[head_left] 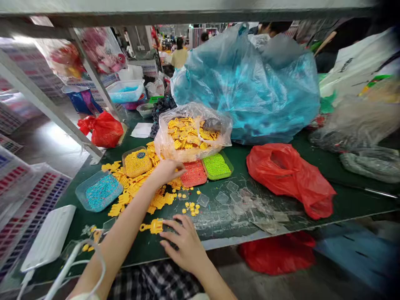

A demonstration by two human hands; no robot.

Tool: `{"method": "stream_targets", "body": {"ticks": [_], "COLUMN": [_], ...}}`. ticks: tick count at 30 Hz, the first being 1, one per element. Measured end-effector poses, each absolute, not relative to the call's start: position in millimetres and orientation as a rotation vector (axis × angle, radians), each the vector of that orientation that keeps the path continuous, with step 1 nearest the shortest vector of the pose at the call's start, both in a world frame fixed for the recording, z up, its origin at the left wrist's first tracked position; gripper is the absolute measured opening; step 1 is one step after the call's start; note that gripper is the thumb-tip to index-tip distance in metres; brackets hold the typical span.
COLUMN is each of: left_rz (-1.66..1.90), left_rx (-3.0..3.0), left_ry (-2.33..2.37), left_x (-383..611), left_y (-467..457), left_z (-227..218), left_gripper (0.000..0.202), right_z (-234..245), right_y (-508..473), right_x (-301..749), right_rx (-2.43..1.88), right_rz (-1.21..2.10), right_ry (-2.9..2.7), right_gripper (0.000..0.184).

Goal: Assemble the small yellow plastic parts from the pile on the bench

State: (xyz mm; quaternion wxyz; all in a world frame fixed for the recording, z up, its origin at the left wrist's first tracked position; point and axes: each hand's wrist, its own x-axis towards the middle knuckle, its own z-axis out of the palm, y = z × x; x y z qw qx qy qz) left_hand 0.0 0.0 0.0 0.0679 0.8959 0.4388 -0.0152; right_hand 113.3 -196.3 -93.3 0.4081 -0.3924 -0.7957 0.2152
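Observation:
My left hand (167,170) reaches forward over a heap of yellow plastic pieces (134,191), fingers curled next to the red bead tray (193,173); whether it grips anything is hidden. My right hand (183,241) rests near the table's front edge, fingers touching a yellow key-shaped part (152,226). A clear bag of yellow parts (190,133) stands just behind the left hand. Trays of yellow beads (136,162), green beads (217,166) and blue beads (100,191) lie around the heap.
A big blue plastic bag (246,83) fills the back of the green table (343,204). Red bags (290,177) (104,129) lie right and back left. Clear plastic lids (243,200) are scattered mid-table. A white device (50,237) with cable sits front left. People work far behind.

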Motion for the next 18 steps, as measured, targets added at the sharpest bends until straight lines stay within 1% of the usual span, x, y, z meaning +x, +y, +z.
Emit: {"method": "stream_targets", "body": {"ticks": [3, 5, 9, 12, 15, 18], "left_rz": [-0.085, -0.096, -0.086, -0.085, -0.033, 0.106], "left_rx": [2.707, 2.705, 2.697, 2.673, 2.644, 2.629], "left_ry": [1.293, 1.299, 1.327, 1.369, 1.415, 1.454], "left_x": [40, 56, 60, 56, 53, 51], "left_y": [7, 12, 17, 17, 15, 3], "left_z": [-21, -31, -40, -40, -33, -21], "left_gripper": [0.017, 0.013, 0.013, 0.02, 0.025, 0.025], "right_z": [-82, -77, -71, -59, -41, -28], "right_y": [-199, -197, -174, -136, -85, -34], "right_x": [134, 159, 234, 284, 302, 292], "right_rx": [-1.017, -1.082, -1.261, -1.494, -1.677, -1.751], "right_rz": [0.644, 0.629, 0.394, 0.161, 0.008, -0.074], "right_ry": [-1.97, -1.933, -1.868, -1.902, -2.012, -2.12], "right_gripper": [0.017, 0.017, 0.022, 0.028, 0.032, 0.025]}}
